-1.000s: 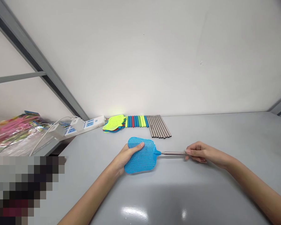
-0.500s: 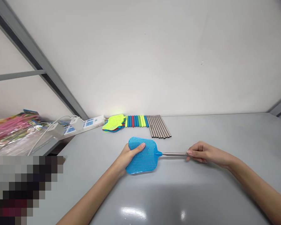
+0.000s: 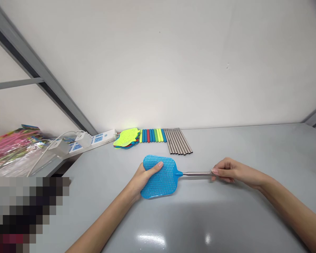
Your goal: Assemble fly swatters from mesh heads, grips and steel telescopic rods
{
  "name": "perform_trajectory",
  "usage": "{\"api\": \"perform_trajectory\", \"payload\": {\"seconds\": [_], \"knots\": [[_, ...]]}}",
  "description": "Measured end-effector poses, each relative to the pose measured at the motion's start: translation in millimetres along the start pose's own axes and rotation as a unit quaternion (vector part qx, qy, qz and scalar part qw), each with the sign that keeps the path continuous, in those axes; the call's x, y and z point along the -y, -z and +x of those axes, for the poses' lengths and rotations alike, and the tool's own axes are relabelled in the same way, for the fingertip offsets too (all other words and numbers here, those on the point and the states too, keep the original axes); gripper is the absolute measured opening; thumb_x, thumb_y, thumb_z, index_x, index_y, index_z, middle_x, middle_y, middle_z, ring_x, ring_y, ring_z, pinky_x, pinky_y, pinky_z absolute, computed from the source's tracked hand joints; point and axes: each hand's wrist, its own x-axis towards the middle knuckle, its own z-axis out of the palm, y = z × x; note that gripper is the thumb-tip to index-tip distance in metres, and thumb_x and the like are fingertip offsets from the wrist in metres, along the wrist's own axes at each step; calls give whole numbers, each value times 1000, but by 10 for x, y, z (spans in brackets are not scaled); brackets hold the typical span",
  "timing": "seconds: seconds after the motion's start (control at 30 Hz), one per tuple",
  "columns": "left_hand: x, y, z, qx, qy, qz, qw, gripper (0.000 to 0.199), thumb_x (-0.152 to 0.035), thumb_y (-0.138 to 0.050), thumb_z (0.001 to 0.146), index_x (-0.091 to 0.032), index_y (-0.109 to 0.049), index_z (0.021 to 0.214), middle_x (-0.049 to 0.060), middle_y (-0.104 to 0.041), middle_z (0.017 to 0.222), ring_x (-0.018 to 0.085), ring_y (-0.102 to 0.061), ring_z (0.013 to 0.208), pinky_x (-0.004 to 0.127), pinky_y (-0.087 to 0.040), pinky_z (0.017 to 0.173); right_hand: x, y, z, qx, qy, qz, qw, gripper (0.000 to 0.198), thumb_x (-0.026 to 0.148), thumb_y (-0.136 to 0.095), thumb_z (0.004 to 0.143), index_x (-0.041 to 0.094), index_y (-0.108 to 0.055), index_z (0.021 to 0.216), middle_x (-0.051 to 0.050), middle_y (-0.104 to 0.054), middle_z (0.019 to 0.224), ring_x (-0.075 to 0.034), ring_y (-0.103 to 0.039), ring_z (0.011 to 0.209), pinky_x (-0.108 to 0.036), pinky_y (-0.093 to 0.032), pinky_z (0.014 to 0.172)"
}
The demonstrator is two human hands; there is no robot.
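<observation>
My left hand (image 3: 144, 177) grips a blue fly swatter head (image 3: 164, 179), thumb across its perforated face and fingers hidden behind it. From the head's neck a metal rod (image 3: 197, 173) runs to the right, its near end meeting the blue plastic. My right hand (image 3: 228, 170) pinches the rod's far end between thumb and fingers. Both pieces are held level above the grey table. Farther back lie a stack of swatter heads (image 3: 126, 137) with a yellow one on top, a row of coloured handle grips (image 3: 152, 135), and several metal rods (image 3: 179, 142) side by side.
A white power strip (image 3: 105, 137) with plugged-in adapters (image 3: 60, 148) and a cable is at the left. Plastic-wrapped colourful packages (image 3: 13, 147) lie beyond it. A white wall (image 3: 173, 70) rises behind the grey table (image 3: 252, 147), and a metal frame post (image 3: 55, 84) slants at the left.
The camera view has shifted slightly. Both hands keep the same hold on the swatter head and the rod, with hardly any movement between them.
</observation>
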Motion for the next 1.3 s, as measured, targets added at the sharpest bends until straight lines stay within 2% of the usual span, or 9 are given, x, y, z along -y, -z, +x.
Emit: {"api": "perform_trajectory", "payload": {"seconds": [0.33, 0.5, 0.67, 0.87, 1.03, 1.2, 1.3], "knots": [[13, -8, 10, -18, -11, 3, 1000, 30, -37, -65, 65, -16, -59, 86, 7, -67, 82, 22, -64, 71, 35, -52, 66, -14, -13, 22, 5, 1, 28, 1000, 40, 50, -48, 75, 13, -65, 72, 5, -32, 48, -7, -24, 45, -24, -21, 48], [76, -6, 24, -34, -54, 46, 997, 29, -38, -64, 66, -16, -60, 83, 7, -67, 84, 21, -63, 72, 34, -51, 67, -55, -5, 40, 6, -10, 31, 999, 41, 50, -48, 75, 12, -64, 73, 5, -31, 48, -7, -23, 45, -24, -19, 48], [131, 4, 53, -73, -115, 115, 984, 27, -39, -65, 63, -14, -61, 73, 6, -67, 75, 21, -63, 71, 31, -51, 66, -52, -12, 37, 9, -8, 34, 999, 42, 50, -47, 76, 12, -64, 74, 5, -31, 49, -7, -21, 45, -24, -18, 47], [152, -23, 35, -70, -131, 132, 980, 26, -39, -65, 63, -15, -62, 73, 7, -67, 73, 22, -62, 70, 31, -51, 64, -58, -8, 50, 16, -6, 39, 999, 42, 49, -47, 77, 11, -64, 75, 5, -31, 48, -7, -21, 45, -24, -17, 47], [-42, 25, -32, -53, -111, 114, 986, 25, -37, -66, 62, -15, -62, 73, 7, -68, 75, 22, -63, 69, 31, -51, 65, -5, -104, 69, 9, -4, 50, 999, 41, 49, -47, 77, 11, -64, 76, 5, -32, 49, -7, -24, 45, -23, -19, 45], [-339, 231, -171, -3, -79, 82, 993, 25, -32, -68, 61, -16, -63, 80, 8, -68, 76, 23, -63, 70, 31, -51, 62, 74, -210, 94, 55, 7, 96, 994, 46, 50, -41, 81, 10, -65, 83, 2, -41, 54, -6, -30, 45, -23, -28, 49], [-457, 401, -229, -7, -52, 60, 997, 25, -31, -69, 61, -15, -63, 80, 10, -68, 76, 25, -64, 69, 33, -52, 63, 80, -180, 144, -3, 26, 157, 987, 47, 50, -34, 84, 14, -61, 99, -2, -48, 67, -7, -36, 50, -23, -33, 51]]}}
